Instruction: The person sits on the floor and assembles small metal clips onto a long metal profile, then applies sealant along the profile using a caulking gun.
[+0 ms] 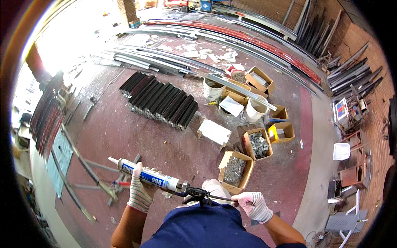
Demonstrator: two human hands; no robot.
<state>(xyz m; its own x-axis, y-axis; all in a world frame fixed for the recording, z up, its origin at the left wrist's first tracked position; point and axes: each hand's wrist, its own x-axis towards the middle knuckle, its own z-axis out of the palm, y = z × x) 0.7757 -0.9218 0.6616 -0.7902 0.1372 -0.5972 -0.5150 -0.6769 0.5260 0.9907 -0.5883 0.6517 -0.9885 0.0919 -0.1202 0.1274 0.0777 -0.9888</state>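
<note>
A worker's gloved left hand [140, 190] clamps a sealant cartridge [144, 175] in its caulking gun [194, 192], nozzle toward ten o'clock, while the right hand [253, 205] pinches the plunger rod [225, 199], apparently loading; seating it needs a steady push.

A caulking gun [186, 191] lies nearly level across the lower middle of the frame, just above the person's blue shirt. It carries a white sealant tube [144, 175] with a blue printed band, and the tube's slim white nozzle [113, 159] points toward the upper left. The tube slopes gently down from that tip to the dark metal frame and trigger of the gun at lower centre. A thin push rod [221, 199] sticks out from the back of the gun toward the right. The left hand [140, 191], in a knitted glove, wraps the tube from below; the gloved right hand [253, 205] grips the rod's end.
</note>
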